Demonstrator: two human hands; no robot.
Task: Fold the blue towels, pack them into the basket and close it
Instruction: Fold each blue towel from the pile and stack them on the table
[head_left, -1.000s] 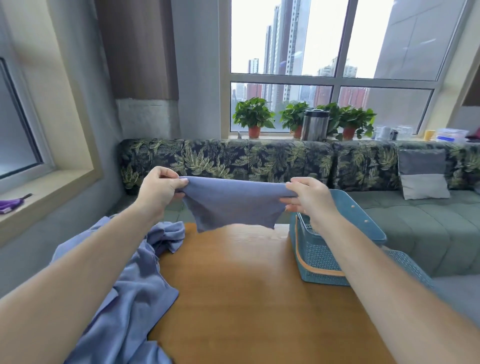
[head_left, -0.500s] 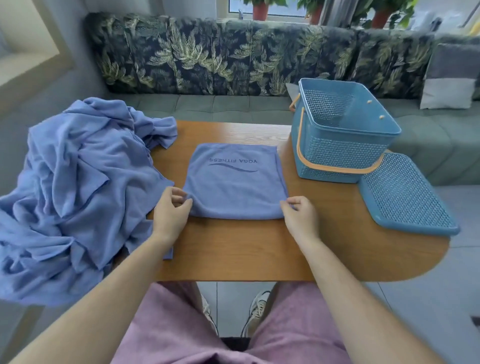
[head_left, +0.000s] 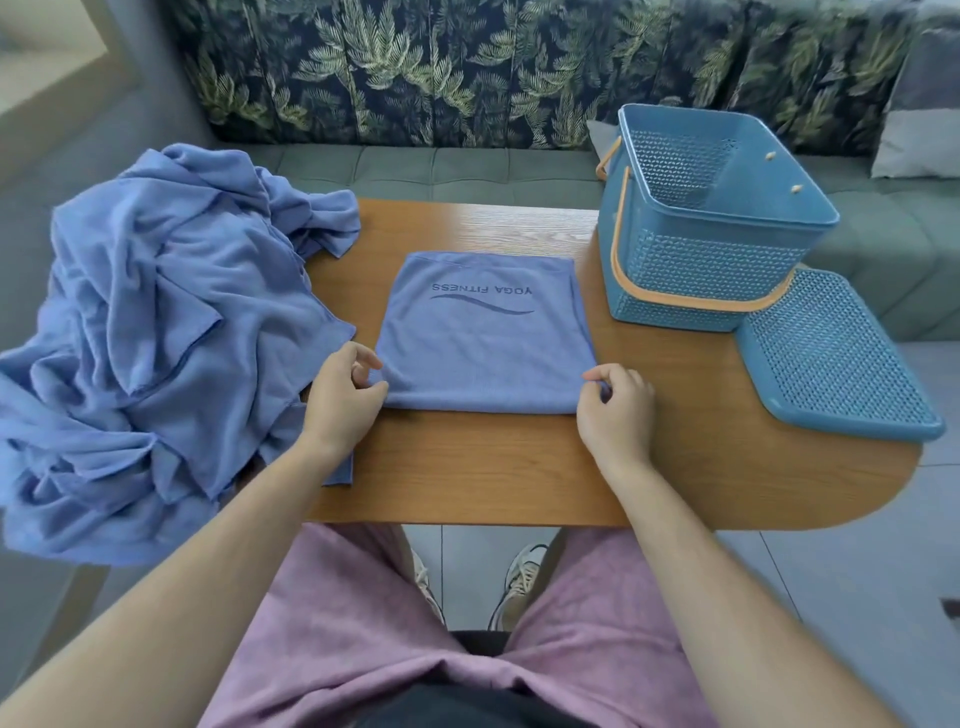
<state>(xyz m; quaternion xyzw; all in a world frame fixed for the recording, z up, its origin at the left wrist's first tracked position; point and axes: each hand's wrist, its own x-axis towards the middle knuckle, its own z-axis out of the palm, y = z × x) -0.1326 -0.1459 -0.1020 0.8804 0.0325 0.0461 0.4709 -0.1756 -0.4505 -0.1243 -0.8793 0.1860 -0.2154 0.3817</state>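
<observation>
- The pile of blue towels (head_left: 156, 338) lies left of the folded towel (head_left: 483, 338). It looks soft and floppy.
- The left hand (head_left: 343, 400) pinches the folded towel's near left corner with its fingers.
- The right hand (head_left: 615, 410) pinches the near right corner. I think this light cloth lifts best by its corners.
- The basket (head_left: 701, 275) stands open, right of the folded towel.

Both hands (head_left: 340, 402) (head_left: 615, 410) at towel (head_left: 483, 343) corners (near)
</observation>
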